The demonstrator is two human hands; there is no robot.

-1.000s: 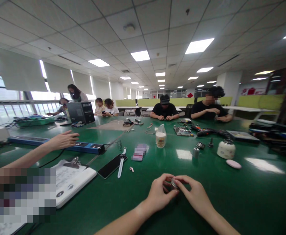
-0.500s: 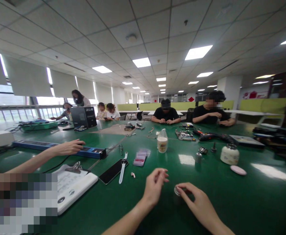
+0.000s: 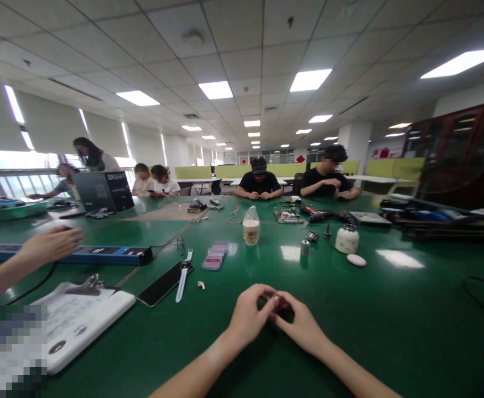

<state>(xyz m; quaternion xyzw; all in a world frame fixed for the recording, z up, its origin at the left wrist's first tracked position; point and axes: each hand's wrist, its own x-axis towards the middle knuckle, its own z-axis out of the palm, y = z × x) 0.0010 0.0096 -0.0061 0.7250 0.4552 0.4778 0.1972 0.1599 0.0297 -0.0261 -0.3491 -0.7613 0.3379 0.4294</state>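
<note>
My left hand (image 3: 248, 312) and my right hand (image 3: 302, 323) meet low in the middle of the view, just above the green table (image 3: 208, 359). Their fingers curl inward and the tips come together around a small metal cylinder, which is almost wholly hidden behind them; only a shiny bit shows. Both hands are closed. Farther off stands a similar small metal cylinder (image 3: 305, 248), with a small dark device (image 3: 312, 237) beside it. To the left of my hands lies a white earbud (image 3: 201, 285).
At left are a black phone (image 3: 162, 284), a white-strapped watch (image 3: 182, 279), a clipboard (image 3: 73, 307) and a blue power strip (image 3: 113, 255). Another person's hand (image 3: 55, 243) hovers there. Ahead stand a bagged cup (image 3: 251, 231) and a cream jar (image 3: 347, 239) with a pink lid (image 3: 356, 260).
My left hand has moved in to meet my right hand, and its fingers have closed at the small cylinder. The view has swung right, so the scene sits farther left.
</note>
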